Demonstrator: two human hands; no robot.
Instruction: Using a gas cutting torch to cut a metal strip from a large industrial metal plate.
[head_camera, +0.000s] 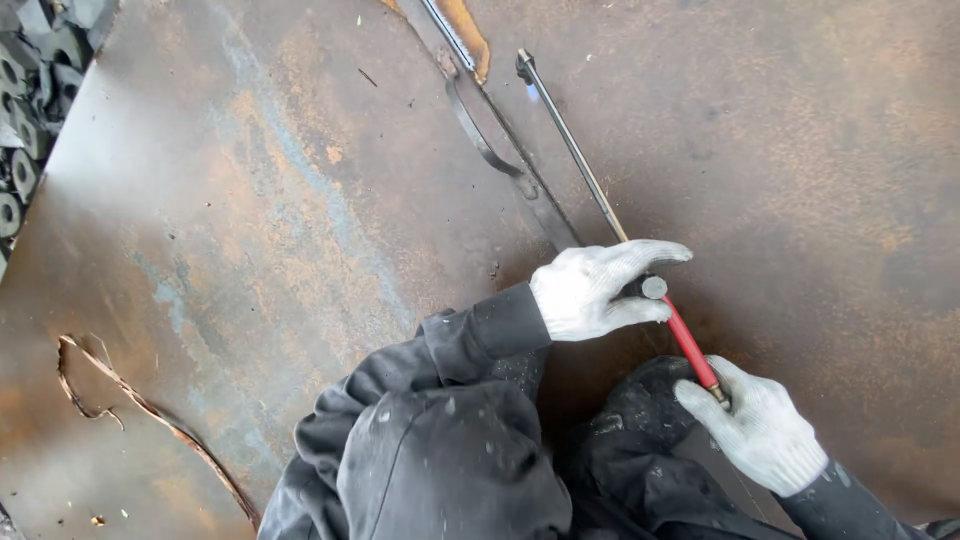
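Far left, dark metal rings (22, 110) piled beside the rusty steel plate (250, 230). A thin curled metal strip (150, 410) lies lower left on the plate. My left hand (595, 290), white glove, pinches the cutting torch (600, 200) at its round knob. Torch tip with small blue flame sits on the cut line (500, 140) up top. My right hand (760, 430) is closed on the red handle end.

rusty steel plate (250, 200) with curled metal strip (150, 410), cut bar (495, 150)
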